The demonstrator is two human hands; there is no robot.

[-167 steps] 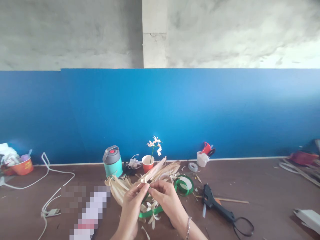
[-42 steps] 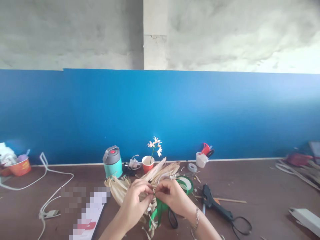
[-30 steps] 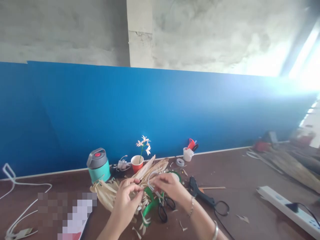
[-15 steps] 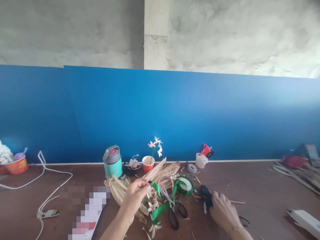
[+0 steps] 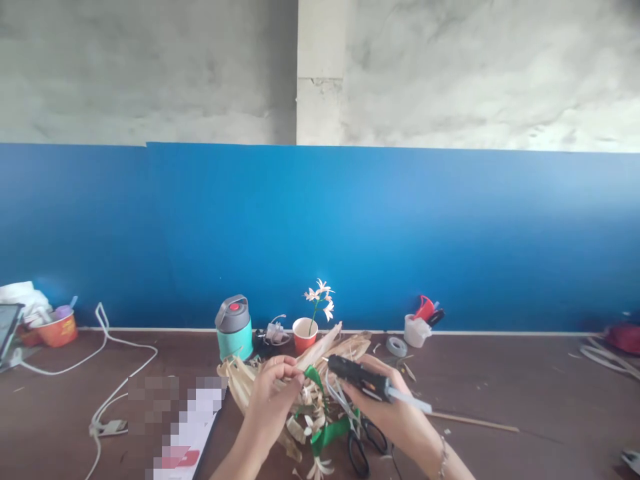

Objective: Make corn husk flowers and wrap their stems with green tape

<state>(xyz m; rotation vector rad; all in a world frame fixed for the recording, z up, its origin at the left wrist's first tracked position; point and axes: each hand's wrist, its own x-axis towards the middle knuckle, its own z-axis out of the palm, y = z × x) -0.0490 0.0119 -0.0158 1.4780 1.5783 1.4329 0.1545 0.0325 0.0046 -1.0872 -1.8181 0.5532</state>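
My left hand [image 5: 273,397] pinches the end of a green ribbon [image 5: 315,379] between thumb and fingers. Lower down, another stretch of ribbon lies near white artificial flowers [image 5: 313,427]. In my right hand [image 5: 387,407] is a black hot glue gun [image 5: 359,377], its nozzle pointing left toward the left fingertips without visible contact. A pale glue stick [image 5: 411,401] protrudes from its rear. Below the hands lie black-handled scissors [image 5: 358,455]. Dried husks [image 5: 240,381] spread under and behind both hands.
A teal jar [image 5: 234,340], a red-and-white paper cup [image 5: 305,333] with a flower stem, a tape roll [image 5: 397,346] and a white tool cup [image 5: 416,330] stand along the blue partition [image 5: 280,233]. White cables [image 5: 103,387] lie left. A thin stick [image 5: 475,421] lies right.
My right hand has lifted the glue gun off the table and brought it left, close to my left hand. The left hand keeps its pinch on the ribbon. The view has shifted slightly.
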